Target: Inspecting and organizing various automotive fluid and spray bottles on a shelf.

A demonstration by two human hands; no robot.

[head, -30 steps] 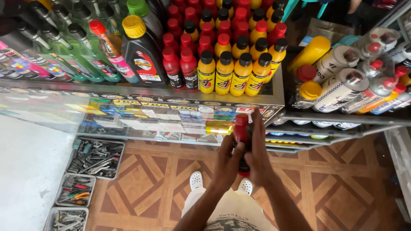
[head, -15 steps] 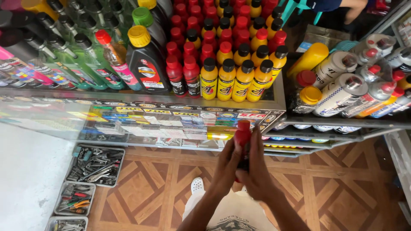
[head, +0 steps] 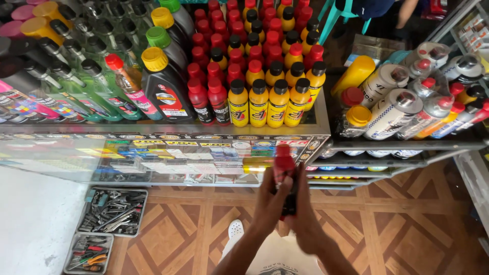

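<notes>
Low in the centre of the frame, the left hand (head: 272, 201) and the right hand (head: 305, 219) clasp one small red bottle (head: 283, 165) between them, fingers wrapped round its dark lower body, the red top poking upward. It is held in the air in front of the glass display counter (head: 321, 125), not yet set among the rows of yellow bottles (head: 267, 104) and red bottles (head: 209, 99) standing on the counter's top. These are smooth, glossy plastic with round screw caps. At lower left, grey trays (head: 114, 211) hold jumbled metal tools on a patterned tile floor (head: 407, 234).
</notes>
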